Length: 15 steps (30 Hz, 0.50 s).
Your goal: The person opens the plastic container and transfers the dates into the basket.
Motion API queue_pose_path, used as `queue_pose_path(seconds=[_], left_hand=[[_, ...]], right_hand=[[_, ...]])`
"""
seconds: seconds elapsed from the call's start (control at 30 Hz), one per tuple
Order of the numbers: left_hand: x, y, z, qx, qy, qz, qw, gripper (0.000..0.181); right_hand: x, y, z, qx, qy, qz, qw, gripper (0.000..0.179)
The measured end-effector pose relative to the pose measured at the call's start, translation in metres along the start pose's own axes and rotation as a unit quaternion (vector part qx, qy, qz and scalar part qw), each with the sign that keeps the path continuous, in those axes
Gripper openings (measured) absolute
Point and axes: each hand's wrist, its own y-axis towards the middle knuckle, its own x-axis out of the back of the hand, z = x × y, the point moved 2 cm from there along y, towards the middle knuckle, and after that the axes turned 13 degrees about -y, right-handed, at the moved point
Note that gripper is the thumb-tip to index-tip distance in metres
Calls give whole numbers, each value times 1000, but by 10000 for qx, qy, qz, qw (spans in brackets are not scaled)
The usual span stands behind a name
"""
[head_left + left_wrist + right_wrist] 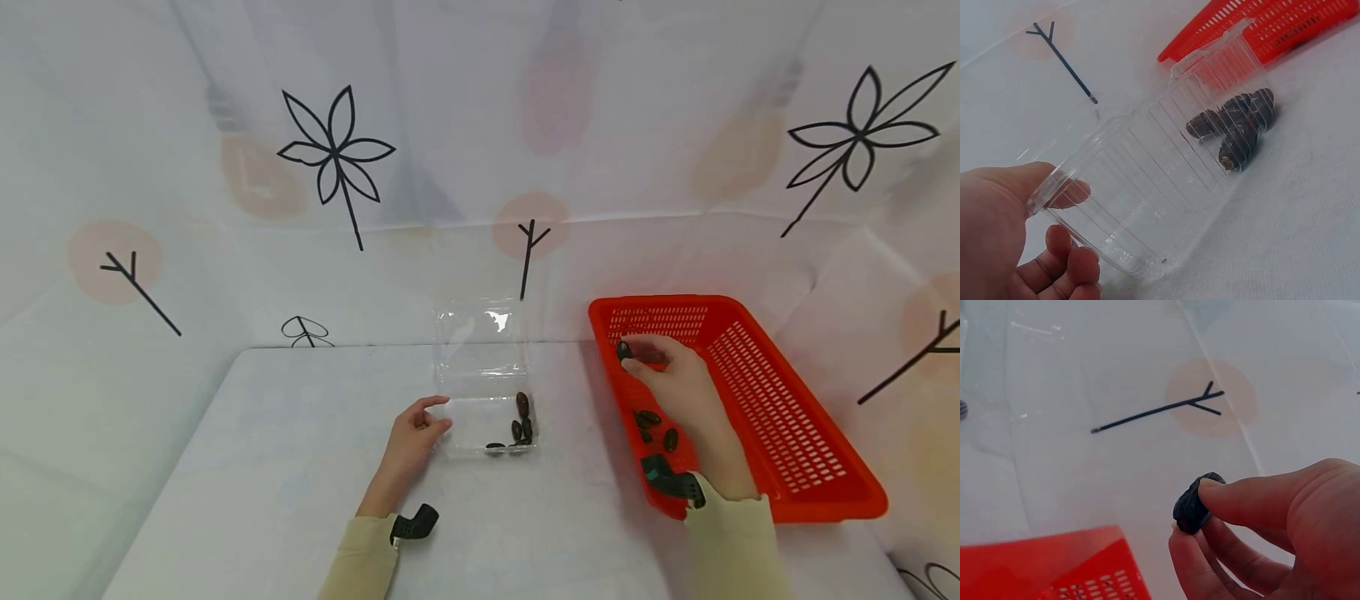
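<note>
My right hand (678,383) pinches a dark, wrinkled, date-like fruit (1192,506) between thumb and fingertips, over the far left part of the red basket (806,400). Several more such fruits (671,439) lie in the basket below that hand. To the left, a clear plastic box (472,421) stands on the table with its lid (480,342) raised at the back. More dark fruits (1239,140) lie along its right side and front right corner. My left hand (414,433) holds the box at its left edge, one digit over the rim and other fingers curled outside.
A white cloth covers the table (285,467). Behind it hangs a pale backdrop (450,167) printed with leaves and twigs. The basket's slatted wall rises close around my right hand. Each wrist wears a black camera mount (416,522).
</note>
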Motion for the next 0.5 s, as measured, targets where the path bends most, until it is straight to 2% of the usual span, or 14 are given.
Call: queue_pose_path(seconds=[0.07,0.13,0.27,0.37,0.5], left_hand=[[0,0,-1,-5,-13,3,10000,36],[-2,-6,-11,2,-10,40,10000,36],[-2,-5,-11,58,44,42,10000,37],[0,0,0,58,77,13,10000,36],[1,0,2,40,93,11,9999,35]], right_hand=[[4,-1,-6,11,-11,-102,9999,37],[7,-1,-13,21,3,-191,9998,36],[14,-4,-24,-71,-55,-244,9997,37],[19,-6,-33,-163,-157,-192,9996,37],[22,-4,-43,-249,-376,-103,9989,38]])
